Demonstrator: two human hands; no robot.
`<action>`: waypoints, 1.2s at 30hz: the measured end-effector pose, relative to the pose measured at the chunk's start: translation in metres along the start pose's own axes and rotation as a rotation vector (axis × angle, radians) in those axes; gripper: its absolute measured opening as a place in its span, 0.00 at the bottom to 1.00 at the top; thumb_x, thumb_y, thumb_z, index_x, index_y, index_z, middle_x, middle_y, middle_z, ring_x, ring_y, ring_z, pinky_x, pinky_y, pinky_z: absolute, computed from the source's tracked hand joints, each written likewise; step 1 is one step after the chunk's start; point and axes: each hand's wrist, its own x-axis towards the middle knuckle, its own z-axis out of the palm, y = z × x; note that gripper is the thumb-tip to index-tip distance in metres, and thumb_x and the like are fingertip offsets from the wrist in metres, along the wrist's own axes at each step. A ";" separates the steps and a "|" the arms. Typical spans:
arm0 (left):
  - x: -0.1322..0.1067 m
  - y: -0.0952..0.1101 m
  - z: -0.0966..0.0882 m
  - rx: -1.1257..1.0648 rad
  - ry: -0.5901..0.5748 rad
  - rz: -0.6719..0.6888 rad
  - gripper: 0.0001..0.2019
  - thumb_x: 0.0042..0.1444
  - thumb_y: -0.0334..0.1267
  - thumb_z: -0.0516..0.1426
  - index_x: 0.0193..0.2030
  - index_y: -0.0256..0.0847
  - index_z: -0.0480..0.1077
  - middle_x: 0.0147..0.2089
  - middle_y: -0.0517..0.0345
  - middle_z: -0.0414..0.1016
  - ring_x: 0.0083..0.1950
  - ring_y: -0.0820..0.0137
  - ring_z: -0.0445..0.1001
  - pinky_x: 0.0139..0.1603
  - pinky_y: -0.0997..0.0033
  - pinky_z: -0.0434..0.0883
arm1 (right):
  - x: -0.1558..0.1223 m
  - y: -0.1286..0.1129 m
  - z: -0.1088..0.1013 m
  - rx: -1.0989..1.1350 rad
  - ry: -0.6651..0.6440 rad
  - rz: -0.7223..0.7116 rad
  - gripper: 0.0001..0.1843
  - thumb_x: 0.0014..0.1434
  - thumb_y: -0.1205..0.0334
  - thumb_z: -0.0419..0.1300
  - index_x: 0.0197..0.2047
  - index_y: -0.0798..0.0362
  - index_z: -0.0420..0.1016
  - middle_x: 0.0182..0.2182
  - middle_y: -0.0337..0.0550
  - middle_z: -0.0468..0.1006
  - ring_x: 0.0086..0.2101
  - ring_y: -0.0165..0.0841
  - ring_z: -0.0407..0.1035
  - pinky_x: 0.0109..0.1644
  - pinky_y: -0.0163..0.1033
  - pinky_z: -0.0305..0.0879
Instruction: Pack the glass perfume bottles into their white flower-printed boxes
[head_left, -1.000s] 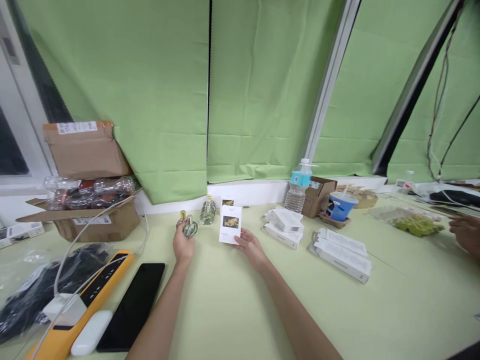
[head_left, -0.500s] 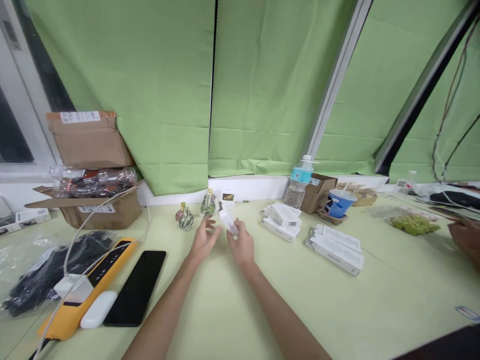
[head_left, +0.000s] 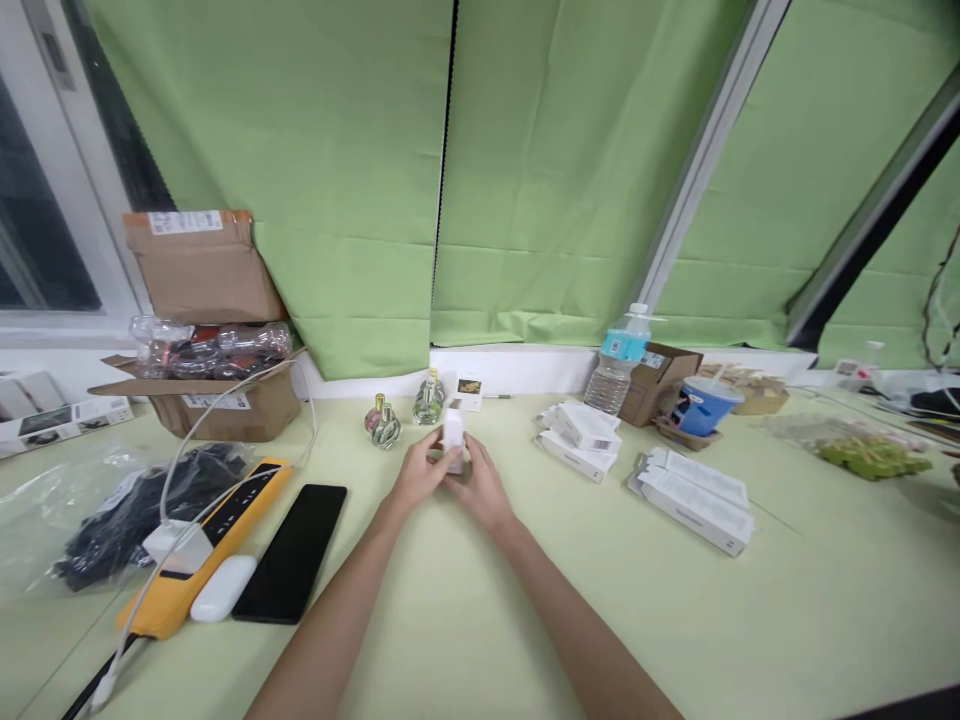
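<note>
A small white box [head_left: 453,436] stands upright between my two hands, over the middle of the table. My left hand [head_left: 420,470] is closed on its left side, with fingers pressed to its front. My right hand [head_left: 482,484] grips it from the right and lower edge. Just beyond my hands stand glass perfume bottles: a clear one with a gold top [head_left: 428,398], and to its left another clear bottle [head_left: 386,428] beside a pinkish one [head_left: 373,412]. A white box with a dark picture [head_left: 469,391] stands behind, against the wall.
White boxes [head_left: 581,440] are stacked to the right, with more flat white boxes [head_left: 694,498] nearer. A water bottle [head_left: 619,365], a brown carton [head_left: 660,380] and a blue cup [head_left: 703,406] stand behind. On the left lie a black phone [head_left: 292,552], an orange power strip [head_left: 202,560] and an open carton [head_left: 225,410].
My left hand, spread and apart before, has come onto the white box. The box has gone from tilted in my right hand to upright between both. The view has shifted slightly left.
</note>
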 end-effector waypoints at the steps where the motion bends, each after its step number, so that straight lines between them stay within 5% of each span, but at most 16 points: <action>1: -0.004 0.005 0.003 0.045 -0.055 0.036 0.21 0.58 0.47 0.61 0.56 0.43 0.73 0.58 0.48 0.75 0.54 0.58 0.76 0.47 0.63 0.76 | 0.002 0.003 -0.001 0.066 0.006 0.053 0.35 0.44 0.58 0.72 0.57 0.46 0.72 0.55 0.47 0.75 0.55 0.49 0.68 0.62 0.55 0.62; 5: -0.010 0.011 0.008 0.236 -0.084 0.144 0.15 0.61 0.46 0.58 0.49 0.44 0.78 0.60 0.48 0.72 0.59 0.57 0.72 0.45 0.66 0.74 | 0.012 0.011 -0.014 0.258 0.083 0.197 0.29 0.45 0.58 0.70 0.51 0.50 0.73 0.47 0.47 0.81 0.47 0.45 0.74 0.55 0.51 0.68; 10: 0.002 -0.011 -0.001 0.270 0.186 0.038 0.29 0.55 0.44 0.64 0.63 0.44 0.66 0.61 0.45 0.70 0.53 0.61 0.72 0.42 0.67 0.73 | 0.019 0.012 -0.033 0.420 -0.038 0.369 0.30 0.39 0.65 0.68 0.50 0.49 0.75 0.46 0.44 0.82 0.47 0.46 0.75 0.52 0.48 0.69; 13: 0.007 -0.025 -0.007 0.083 0.030 -0.126 0.35 0.51 0.37 0.66 0.65 0.41 0.62 0.57 0.45 0.73 0.49 0.63 0.74 0.47 0.65 0.72 | 0.018 0.012 -0.038 0.427 -0.153 0.369 0.31 0.39 0.67 0.65 0.51 0.49 0.76 0.47 0.42 0.82 0.48 0.46 0.75 0.51 0.47 0.69; 17: 0.008 -0.033 -0.009 0.023 -0.163 -0.138 0.31 0.47 0.28 0.66 0.60 0.39 0.68 0.51 0.49 0.78 0.50 0.62 0.75 0.53 0.62 0.70 | 0.017 0.012 -0.037 0.414 -0.201 0.346 0.31 0.40 0.67 0.63 0.51 0.49 0.76 0.46 0.41 0.83 0.47 0.46 0.75 0.52 0.49 0.69; 26: 0.011 -0.035 -0.007 -0.039 -0.125 -0.150 0.27 0.50 0.27 0.62 0.58 0.37 0.68 0.49 0.48 0.79 0.50 0.62 0.77 0.53 0.61 0.72 | 0.019 0.018 -0.037 0.456 -0.078 0.338 0.31 0.42 0.64 0.59 0.52 0.49 0.77 0.45 0.43 0.83 0.46 0.45 0.75 0.49 0.46 0.70; 36: 0.010 -0.029 -0.008 -0.027 -0.138 -0.157 0.28 0.50 0.26 0.61 0.60 0.36 0.68 0.47 0.49 0.80 0.48 0.62 0.78 0.53 0.61 0.73 | 0.017 0.012 -0.034 0.440 -0.121 0.305 0.29 0.44 0.63 0.60 0.53 0.48 0.77 0.48 0.41 0.82 0.49 0.44 0.74 0.53 0.46 0.69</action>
